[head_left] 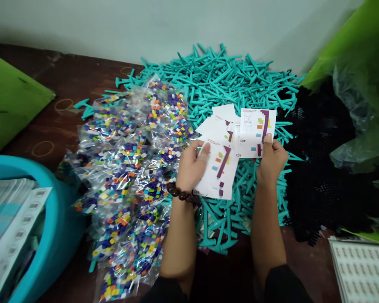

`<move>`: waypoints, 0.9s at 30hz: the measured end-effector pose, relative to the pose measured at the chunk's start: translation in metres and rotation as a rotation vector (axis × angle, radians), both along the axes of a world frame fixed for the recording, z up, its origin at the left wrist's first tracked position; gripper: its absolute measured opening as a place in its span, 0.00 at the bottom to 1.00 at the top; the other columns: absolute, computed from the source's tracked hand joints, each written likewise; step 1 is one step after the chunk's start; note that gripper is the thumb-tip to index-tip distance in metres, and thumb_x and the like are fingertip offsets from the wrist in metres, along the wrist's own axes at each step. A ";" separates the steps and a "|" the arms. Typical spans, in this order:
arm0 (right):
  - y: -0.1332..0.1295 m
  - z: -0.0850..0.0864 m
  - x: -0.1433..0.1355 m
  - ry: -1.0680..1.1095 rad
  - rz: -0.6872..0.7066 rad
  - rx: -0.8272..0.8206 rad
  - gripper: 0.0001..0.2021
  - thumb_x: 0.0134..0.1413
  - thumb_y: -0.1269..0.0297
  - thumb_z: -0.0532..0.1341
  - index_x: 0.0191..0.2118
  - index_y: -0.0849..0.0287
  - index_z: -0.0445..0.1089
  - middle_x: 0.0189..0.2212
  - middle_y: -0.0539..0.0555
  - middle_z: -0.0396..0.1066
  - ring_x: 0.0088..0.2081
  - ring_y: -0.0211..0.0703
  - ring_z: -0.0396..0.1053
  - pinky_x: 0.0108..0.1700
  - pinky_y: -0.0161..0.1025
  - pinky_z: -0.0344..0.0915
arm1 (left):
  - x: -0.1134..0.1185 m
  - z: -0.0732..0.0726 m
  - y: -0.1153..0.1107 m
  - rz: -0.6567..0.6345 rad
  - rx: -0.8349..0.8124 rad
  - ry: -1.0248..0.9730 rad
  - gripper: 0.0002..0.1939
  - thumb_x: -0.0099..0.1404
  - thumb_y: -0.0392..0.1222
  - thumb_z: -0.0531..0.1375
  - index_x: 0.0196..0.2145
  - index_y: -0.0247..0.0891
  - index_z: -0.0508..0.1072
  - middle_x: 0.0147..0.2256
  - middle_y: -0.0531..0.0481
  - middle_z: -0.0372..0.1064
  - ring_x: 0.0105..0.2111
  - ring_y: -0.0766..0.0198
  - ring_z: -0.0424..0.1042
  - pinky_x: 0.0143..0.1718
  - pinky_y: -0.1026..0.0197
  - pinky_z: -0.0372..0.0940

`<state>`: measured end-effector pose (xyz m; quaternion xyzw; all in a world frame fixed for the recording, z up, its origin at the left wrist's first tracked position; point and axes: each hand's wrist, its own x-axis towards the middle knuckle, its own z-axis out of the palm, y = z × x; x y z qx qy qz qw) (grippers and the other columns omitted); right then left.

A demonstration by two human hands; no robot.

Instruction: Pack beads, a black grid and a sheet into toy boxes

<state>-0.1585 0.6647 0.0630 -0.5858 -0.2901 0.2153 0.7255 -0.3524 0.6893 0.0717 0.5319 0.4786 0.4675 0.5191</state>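
Observation:
My left hand [192, 165] is closed on a printed instruction sheet [216, 170], its thumb lying across the top left corner. Purple, yellow, orange and blue block drawings and the number 403 are printed on it. My right hand [272, 162] pinches a similar leaflet [251, 132] by its lower right corner. More white sheets [224, 115] fan out behind these two; which hand bears them I cannot tell. Below and behind the papers spreads a big heap of teal plastic toy hammers [227, 80]. A dark beaded bracelet [183, 195] circles my left wrist.
Clear bags of small colourful blocks [123, 168] are piled on the left. A teal tub [60, 219] with printed sheets stands at lower left. Black pieces [322, 168] and clear plastic wrap [356, 97] lie right, near label sheets [363, 269]. Green panels [15, 101] flank the sides.

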 end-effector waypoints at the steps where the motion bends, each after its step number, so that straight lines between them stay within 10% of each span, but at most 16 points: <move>1: 0.003 -0.003 0.002 -0.005 0.019 -0.009 0.23 0.57 0.38 0.59 0.31 0.55 0.71 0.20 0.47 0.65 0.22 0.40 0.64 0.28 0.41 0.70 | -0.004 0.003 0.000 0.094 0.032 -0.019 0.14 0.61 0.54 0.65 0.31 0.40 0.72 0.22 0.53 0.66 0.20 0.66 0.63 0.20 0.65 0.53; 4: 0.009 -0.013 0.008 -0.104 0.037 -0.071 0.27 0.58 0.39 0.57 0.49 0.56 0.73 0.42 0.58 0.75 0.45 0.51 0.75 0.44 0.48 0.74 | -0.013 0.010 -0.001 0.294 0.147 -0.047 0.07 0.62 0.44 0.62 0.30 0.39 0.71 0.24 0.54 0.67 0.22 0.67 0.63 0.22 0.66 0.57; 8: 0.002 -0.008 0.010 -0.366 -0.131 -0.087 0.35 0.59 0.42 0.59 0.67 0.55 0.60 0.67 0.63 0.58 0.67 0.56 0.57 0.64 0.56 0.62 | -0.013 0.011 -0.002 0.285 0.167 -0.119 0.10 0.63 0.49 0.64 0.36 0.40 0.71 0.21 0.57 0.63 0.17 0.69 0.60 0.18 0.67 0.54; 15: -0.016 0.020 -0.015 -0.012 0.656 -0.048 0.25 0.45 0.48 0.74 0.47 0.52 0.73 0.39 0.52 0.78 0.41 0.45 0.76 0.45 0.45 0.75 | 0.014 0.003 -0.008 0.206 0.161 -0.137 0.19 0.64 0.60 0.65 0.35 0.43 0.66 0.18 0.59 0.63 0.15 0.69 0.59 0.16 0.67 0.52; 19: -0.011 0.019 -0.029 0.078 0.495 -0.042 0.19 0.43 0.50 0.74 0.29 0.55 0.67 0.24 0.45 0.72 0.26 0.36 0.69 0.30 0.35 0.69 | 0.024 0.002 -0.009 0.185 0.121 -0.113 0.24 0.63 0.63 0.64 0.31 0.43 0.60 0.16 0.62 0.57 0.14 0.71 0.54 0.15 0.68 0.47; 24: -0.007 0.016 -0.029 -0.002 0.183 0.014 0.19 0.54 0.47 0.67 0.31 0.54 0.59 0.20 0.42 0.65 0.20 0.32 0.60 0.24 0.32 0.61 | 0.022 0.005 -0.007 -0.189 0.009 -0.164 0.28 0.52 0.56 0.74 0.42 0.39 0.69 0.21 0.61 0.63 0.20 0.70 0.61 0.22 0.68 0.56; 27: -0.004 0.011 -0.028 -0.083 0.115 0.022 0.18 0.60 0.45 0.62 0.34 0.53 0.59 0.23 0.44 0.65 0.22 0.34 0.62 0.25 0.32 0.61 | 0.021 0.003 -0.005 -0.153 -0.009 -0.127 0.24 0.52 0.56 0.73 0.38 0.38 0.72 0.18 0.62 0.58 0.18 0.71 0.57 0.21 0.68 0.53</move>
